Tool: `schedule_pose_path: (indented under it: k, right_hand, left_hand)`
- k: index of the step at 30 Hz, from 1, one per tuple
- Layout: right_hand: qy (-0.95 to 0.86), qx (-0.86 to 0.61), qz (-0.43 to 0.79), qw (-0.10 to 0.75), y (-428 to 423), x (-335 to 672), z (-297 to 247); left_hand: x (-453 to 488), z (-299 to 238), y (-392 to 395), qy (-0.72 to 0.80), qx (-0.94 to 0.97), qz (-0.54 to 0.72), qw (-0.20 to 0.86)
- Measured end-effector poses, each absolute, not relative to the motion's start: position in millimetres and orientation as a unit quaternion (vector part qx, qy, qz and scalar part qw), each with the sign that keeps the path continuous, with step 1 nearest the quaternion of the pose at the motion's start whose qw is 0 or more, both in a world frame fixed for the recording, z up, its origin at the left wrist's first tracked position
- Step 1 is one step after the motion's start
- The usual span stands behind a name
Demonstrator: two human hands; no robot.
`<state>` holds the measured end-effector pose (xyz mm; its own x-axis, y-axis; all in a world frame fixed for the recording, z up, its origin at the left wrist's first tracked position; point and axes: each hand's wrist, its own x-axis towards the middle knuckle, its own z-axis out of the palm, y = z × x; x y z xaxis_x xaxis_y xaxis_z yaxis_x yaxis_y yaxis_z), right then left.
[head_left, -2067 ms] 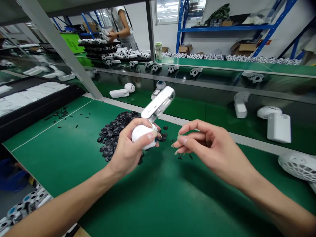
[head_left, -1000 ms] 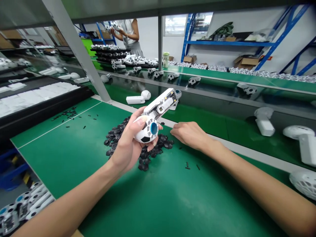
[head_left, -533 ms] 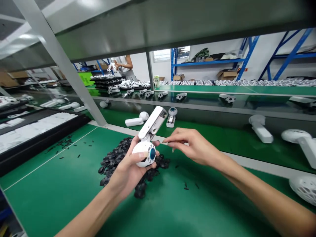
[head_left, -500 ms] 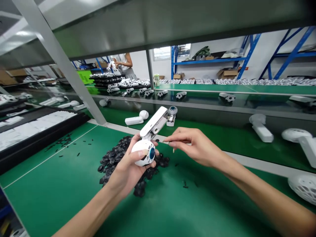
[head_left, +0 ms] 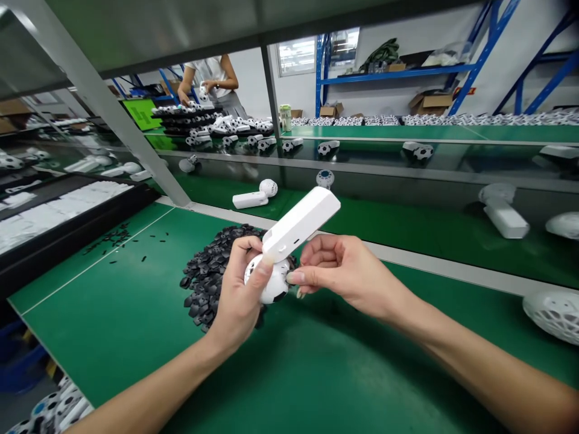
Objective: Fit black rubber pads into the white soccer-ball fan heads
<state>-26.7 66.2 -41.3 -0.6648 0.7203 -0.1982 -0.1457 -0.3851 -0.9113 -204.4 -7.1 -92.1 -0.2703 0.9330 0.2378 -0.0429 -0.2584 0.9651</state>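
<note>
My left hand [head_left: 239,295] is closed round the ball-shaped head of a white handheld fan [head_left: 296,232], whose flat handle slants up to the right. My right hand [head_left: 337,271] is pinched, its fingertips pressed against the side of the fan's head just below the handle. What the fingertips hold is too small to make out. Just behind both hands lies a heap of small black plastic pieces [head_left: 212,268] on the green table [head_left: 136,301].
A conveyor belt [head_left: 407,223] beyond the table carries white fans [head_left: 253,196] and fan parts [head_left: 504,211]. A black tray [head_left: 58,217] of white parts sits at left. A white grille [head_left: 554,313] lies at right. A slanted metal post [head_left: 104,114] rises at left. Another person [head_left: 205,75] works far behind.
The fan has been turned so its closed white handle face shows. My right hand went to the black heap, came back pinched, and now presses against the fan's head.
</note>
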Motion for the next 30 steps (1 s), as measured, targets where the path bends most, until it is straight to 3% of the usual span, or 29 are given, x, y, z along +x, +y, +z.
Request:
schedule_pose_path:
  k: [16,24,30]
  right_hand:
    - [-0.485,-0.32,0.778,0.239,61.4,-42.7,-64.2]
    - [-0.482,-0.317,0.792,0.201,58.0,-45.3,-78.2]
    - [-0.498,-0.311,0.802,0.114,57.8,-39.3,-83.2]
  left_hand:
    - [-206.2,-100.1,-12.3,0.5,0.536,0.62,0.279]
    - [-188.2,-92.6,-25.1,0.496,0.439,0.657,0.359]
    - [-187.0,-86.5,-30.4,0.459,0.446,0.649,0.411]
